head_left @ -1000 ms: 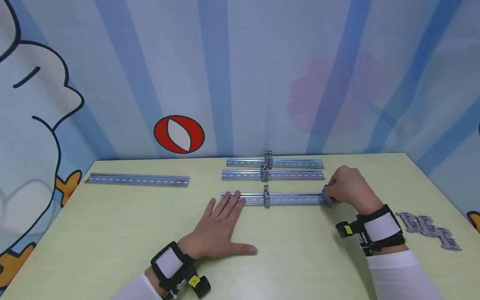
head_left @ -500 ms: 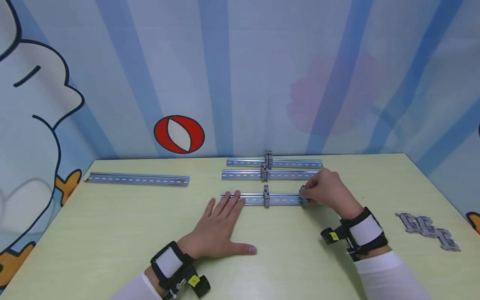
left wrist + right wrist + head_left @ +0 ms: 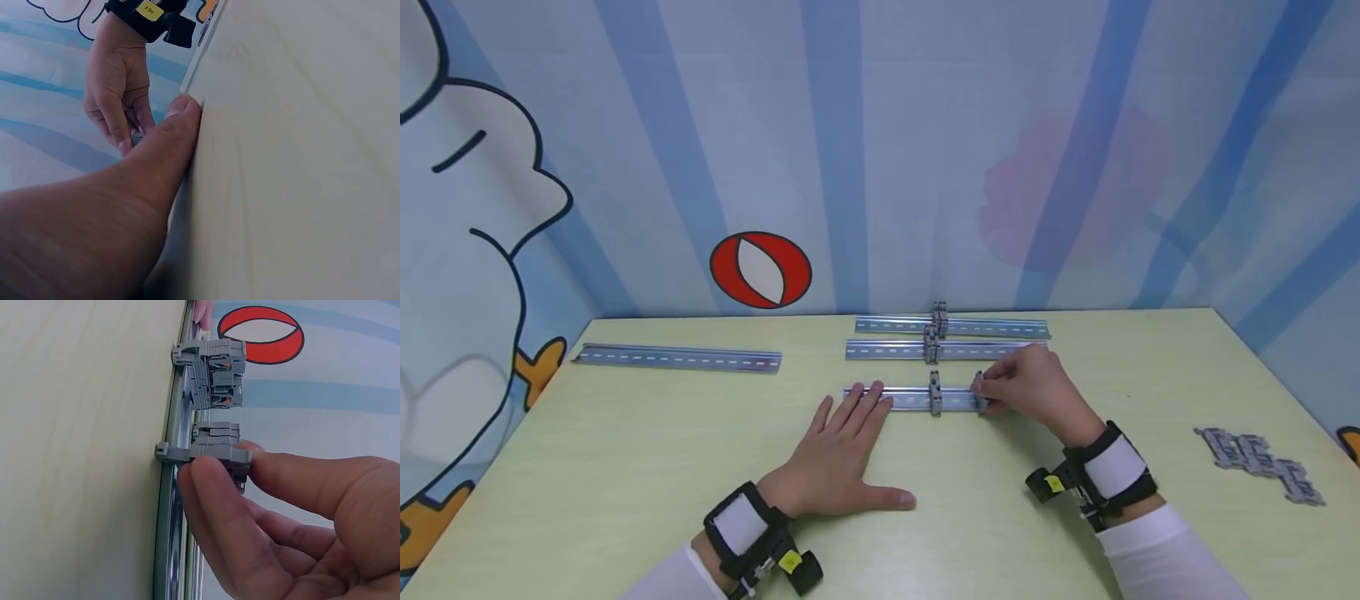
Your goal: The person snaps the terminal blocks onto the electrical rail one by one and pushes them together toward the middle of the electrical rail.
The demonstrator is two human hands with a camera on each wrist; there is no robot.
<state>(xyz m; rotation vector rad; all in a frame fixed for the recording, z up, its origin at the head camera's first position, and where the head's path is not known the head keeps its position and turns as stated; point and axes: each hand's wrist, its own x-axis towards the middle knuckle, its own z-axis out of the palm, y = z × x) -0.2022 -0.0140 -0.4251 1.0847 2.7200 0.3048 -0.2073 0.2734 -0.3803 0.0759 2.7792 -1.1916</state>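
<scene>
In the head view a metal DIN rail [image 3: 957,400] lies nearest the person, at mid-table. My left hand [image 3: 835,467] lies flat, its fingertips pressing on the rail's left end and its thumb spread out on the table. With thumb and fingers, my right hand [image 3: 1037,387] pinches a grey terminal block [image 3: 212,455], which sits across the rail. Just left of it, a second grey terminal block [image 3: 935,393] stands upright on the same rail, a small gap between them. The left wrist view shows mostly the left thumb [image 3: 178,125], with the right hand beyond it.
Behind lie two more DIN rails, a middle rail [image 3: 883,350] and a far rail [image 3: 891,324], each bearing grey terminal blocks. A bare rail [image 3: 677,358] lies at the left. Several loose terminal blocks [image 3: 1255,454] lie at the right. A printed backdrop [image 3: 910,167] rises behind the table.
My right hand has slid the pinched terminal block leftward along the front rail, from its right end to near the standing block. The left hand has stayed in place.
</scene>
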